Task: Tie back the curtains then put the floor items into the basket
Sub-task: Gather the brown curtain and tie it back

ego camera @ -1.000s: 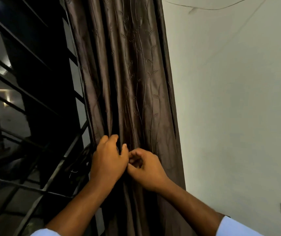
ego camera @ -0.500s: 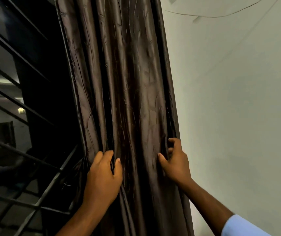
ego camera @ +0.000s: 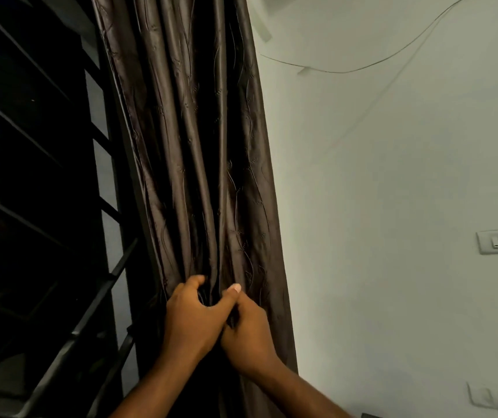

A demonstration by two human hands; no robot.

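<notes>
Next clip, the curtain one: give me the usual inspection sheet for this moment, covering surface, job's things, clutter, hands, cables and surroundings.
Surface: nothing seen; no floor or table in view.
Job's things: dark brown curtain hangs gathered in folds beside the wall; no tie-back, basket or floor items seen.
Clutter: nothing seen.
Hands: left hand grips a bunch of curtain folds, fingers curled round them; right hand is pressed against it, fingers curled into the fabric.
Cables: thin wire sags across the white wall, held by tape strips.
Surroundings: black window bars left of the curtain, dark outside; wall switch at right; socket plate low right with a dark plug.
</notes>
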